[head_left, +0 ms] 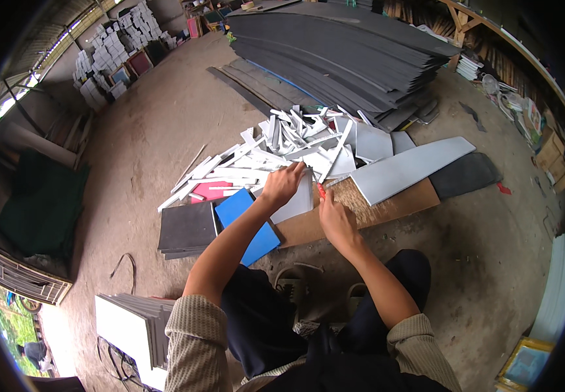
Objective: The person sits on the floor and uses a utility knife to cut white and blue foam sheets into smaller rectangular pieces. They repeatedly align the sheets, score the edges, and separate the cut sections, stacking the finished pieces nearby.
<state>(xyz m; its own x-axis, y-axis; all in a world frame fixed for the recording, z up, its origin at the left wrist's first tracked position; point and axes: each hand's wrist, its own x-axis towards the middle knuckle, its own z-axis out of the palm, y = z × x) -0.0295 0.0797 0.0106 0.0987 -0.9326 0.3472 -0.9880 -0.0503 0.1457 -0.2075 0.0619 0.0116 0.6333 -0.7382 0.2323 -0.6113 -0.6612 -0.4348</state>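
Note:
My right hand [338,221] is closed around a red-handled knife [322,190], its thin dark blade pointing up and left. My left hand [284,185] is closed with fingertips pinched at the top edge of a pale grey-white sheet piece [299,204], close to the blade tip. Under the sheet lies a brown wooden board [397,210], its surface scuffed with light marks. Just beyond my hands spreads a heap of white offcut strips [256,159]. A blue panel [248,225] sits partly beneath my left forearm.
A large pale grey sheet [413,171] overlaps the board's right end, beside a dark sheet [468,178]. Black sheets [197,228] are stacked at left. A tall pile of dark sheets [341,55] stands behind the heap. More stacked sheets [132,330] stand near my left elbow.

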